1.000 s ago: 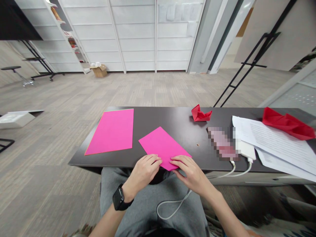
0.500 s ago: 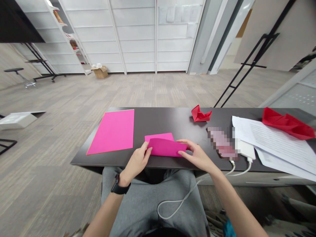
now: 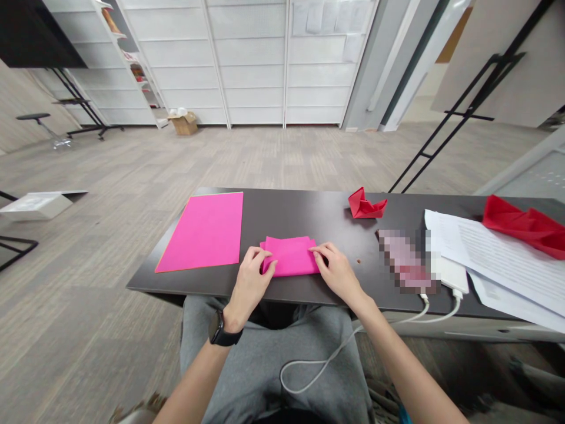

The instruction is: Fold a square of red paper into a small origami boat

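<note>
A folded piece of bright pink paper [image 3: 290, 257] lies flat on the dark table near its front edge, with layers showing along the top and left side. My left hand [image 3: 255, 275] grips its left edge between thumb and curled fingers, a black watch on that wrist. At the right edge, my right hand [image 3: 339, 274] pinches the paper with thumb and fingertips. Further left lies a stack of larger pink sheets [image 3: 205, 229], with thin edges of other colours showing beneath.
On the dark table [image 3: 300, 212] stands a small red folded paper boat [image 3: 365, 206]. To the right lie a blurred-out phone [image 3: 406, 259], a white power bank [image 3: 452, 275] with cables, printed sheets [image 3: 494, 253] and a larger red folded paper [image 3: 525, 227]. A white cable [image 3: 304, 362] loops over my lap.
The raised front flap of the pink paper now lies down flat on the rest. My right hand has moved slightly inward, and the view has shifted a little.
</note>
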Tool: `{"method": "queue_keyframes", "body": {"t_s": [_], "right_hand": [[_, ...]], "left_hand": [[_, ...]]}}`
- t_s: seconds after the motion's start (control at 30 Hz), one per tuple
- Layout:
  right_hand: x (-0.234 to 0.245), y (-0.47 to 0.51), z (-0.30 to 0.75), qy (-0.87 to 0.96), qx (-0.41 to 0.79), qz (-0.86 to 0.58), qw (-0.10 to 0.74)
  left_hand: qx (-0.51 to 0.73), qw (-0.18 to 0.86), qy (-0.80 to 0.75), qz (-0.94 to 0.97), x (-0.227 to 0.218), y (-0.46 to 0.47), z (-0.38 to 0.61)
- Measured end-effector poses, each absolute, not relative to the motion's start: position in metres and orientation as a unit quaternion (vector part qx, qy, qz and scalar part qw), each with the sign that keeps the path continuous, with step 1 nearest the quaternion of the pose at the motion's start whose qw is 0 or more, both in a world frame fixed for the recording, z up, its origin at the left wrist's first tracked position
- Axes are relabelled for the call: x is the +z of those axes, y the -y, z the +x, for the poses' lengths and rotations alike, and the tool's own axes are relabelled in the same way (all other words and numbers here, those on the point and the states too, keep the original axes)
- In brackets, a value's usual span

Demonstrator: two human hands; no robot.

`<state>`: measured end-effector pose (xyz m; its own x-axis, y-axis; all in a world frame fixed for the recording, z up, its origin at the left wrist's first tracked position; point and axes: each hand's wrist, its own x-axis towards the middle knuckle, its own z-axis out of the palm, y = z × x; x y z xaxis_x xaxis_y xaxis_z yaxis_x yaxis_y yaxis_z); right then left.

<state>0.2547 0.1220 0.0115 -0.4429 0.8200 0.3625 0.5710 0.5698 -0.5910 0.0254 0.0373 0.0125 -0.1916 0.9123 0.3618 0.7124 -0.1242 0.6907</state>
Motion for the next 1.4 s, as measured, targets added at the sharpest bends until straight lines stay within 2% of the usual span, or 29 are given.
{"method": "queue_keyframes", "body": {"t_s": [0.1,0.3,0.47,0.63,0.87,1.17,1.4], "right_hand": [[0.014,-0.120,0.254,0.837,0.175,-0.422,0.299],[0.020,-0.119,0.258,0.846,0.218,-0.372,0.312],[0.020,-0.118,0.258,0.864,0.236,-0.336,0.292],[0.018,-0.115,0.256,0.844,0.272,-0.347,0.305],[0.020,-0.112,0.253,0.860,0.206,-0.375,0.278],[0.021,-0.109,0.252,0.828,0.195,-0.404,0.336],[0.009,-0.106,0.249,0.858,0.145,-0.388,0.306]], "left_hand": [[0.369,0.066,-0.643,0.668,0.017,-0.032,0.024],[0.314,0.084,-0.635,0.701,0.016,-0.030,0.008],[0.343,0.104,-0.642,0.678,0.009,-0.031,0.000],[0.381,0.106,-0.633,0.665,0.009,-0.029,-0.003],[0.390,0.097,-0.639,0.656,0.009,-0.033,-0.001],[0.417,0.099,-0.616,0.661,0.011,-0.029,0.000],[0.411,0.091,-0.622,0.660,0.012,-0.029,0.001]]}}
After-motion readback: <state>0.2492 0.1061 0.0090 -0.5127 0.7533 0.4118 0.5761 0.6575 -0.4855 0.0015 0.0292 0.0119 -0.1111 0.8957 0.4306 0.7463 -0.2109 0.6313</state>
